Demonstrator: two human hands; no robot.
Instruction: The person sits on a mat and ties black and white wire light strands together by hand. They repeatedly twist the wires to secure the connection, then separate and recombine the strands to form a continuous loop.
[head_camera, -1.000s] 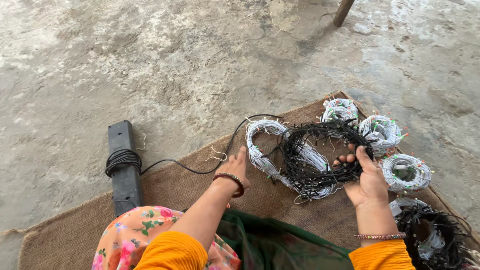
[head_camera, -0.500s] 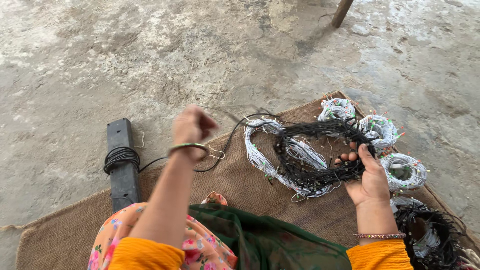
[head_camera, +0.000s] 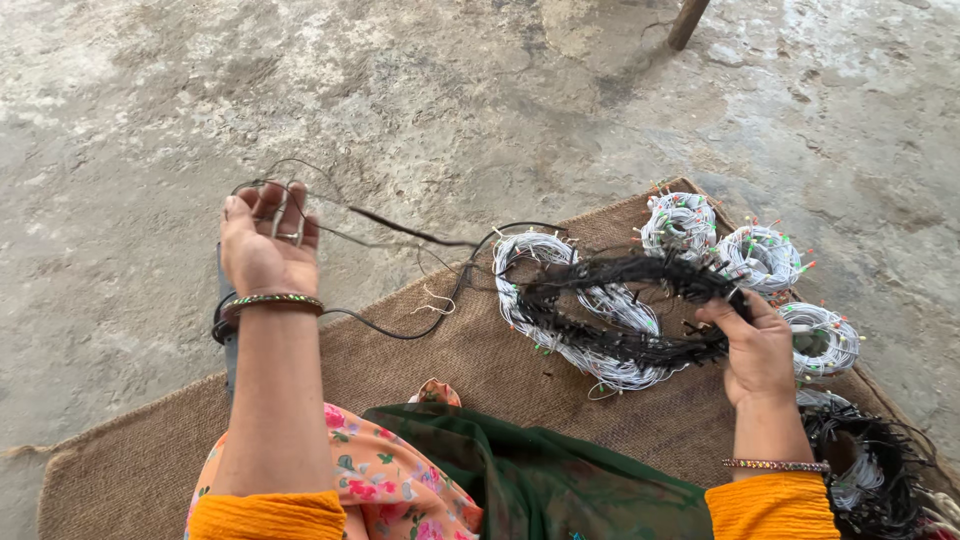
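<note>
Holding a loose black wire coil (head_camera: 630, 310) in a closed grip, the right hand (head_camera: 760, 350) has its fingers wrapped around the coil's right edge, just above a brown woven mat (head_camera: 480, 370) that lies on the rough concrete floor (head_camera: 420, 90). The black coil lies across a larger white wire coil (head_camera: 575, 300) dotted with small coloured tips, which rests flat on the mat. A thin black cord (head_camera: 400, 228) runs from the coils leftward up to the left hand (head_camera: 265, 240), which is raised above the floor, palm turned away, its fingers curled in a grip on the cord's end. A beaded bangle (head_camera: 270, 300) circles that wrist. Behind the coils, three smaller round white bundles (head_camera: 760, 255) with red and green tips sit in a row near the mat's far right edge, close together. Another black and white coil (head_camera: 870, 470) lies at the lower right, beside the right forearm. A dark flat bar (head_camera: 228, 340) is partly hidden behind the left forearm. A wooden leg (head_camera: 688, 22) stands at the top edge.
</note>
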